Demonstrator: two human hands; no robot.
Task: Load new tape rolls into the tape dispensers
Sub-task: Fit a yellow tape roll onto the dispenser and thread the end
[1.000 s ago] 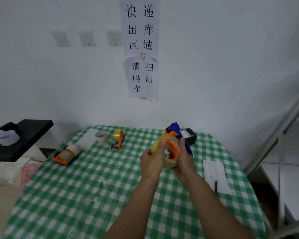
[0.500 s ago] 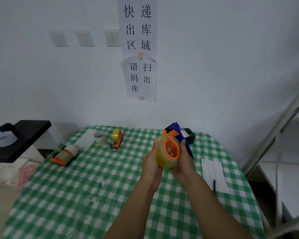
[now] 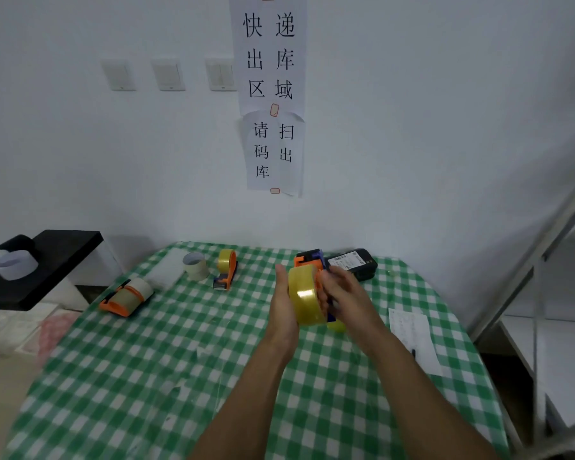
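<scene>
Centre of frame: a person is holding a yellow tape roll point(image 3: 304, 295) above the green-checked tablecloth point(image 3: 180, 376), with the roll standing on edge between the 2 hands. The left hand point(image 3: 283, 307) is pressing its flat palm and straight fingers against the roll's left face, the fingertips pointing upward past the rim. The right hand point(image 3: 344, 293) is lying against the roll's right side, its fingers curling round the blue-and-orange tape dispenser point(image 3: 309, 260), whose orange top is showing just above the roll and whose blue edge is showing below it. The finger detail on this side is blurred.

Left of centre: an orange tape dispenser point(image 3: 127, 295), loaded with a pale roll, is lying on its side near the table's left edge. Further back, a cardboard core point(image 3: 196, 266) is standing just beside a small orange dispenser point(image 3: 228, 268) carrying a yellow roll.

Right of centre: a black handheld scanner point(image 3: 352, 263) is lying behind the hands, and a paper sheet point(image 3: 412, 336) is resting near the table's right edge.

Top of frame: 2 paper signs point(image 3: 269, 61) are hanging on the wall.
</scene>
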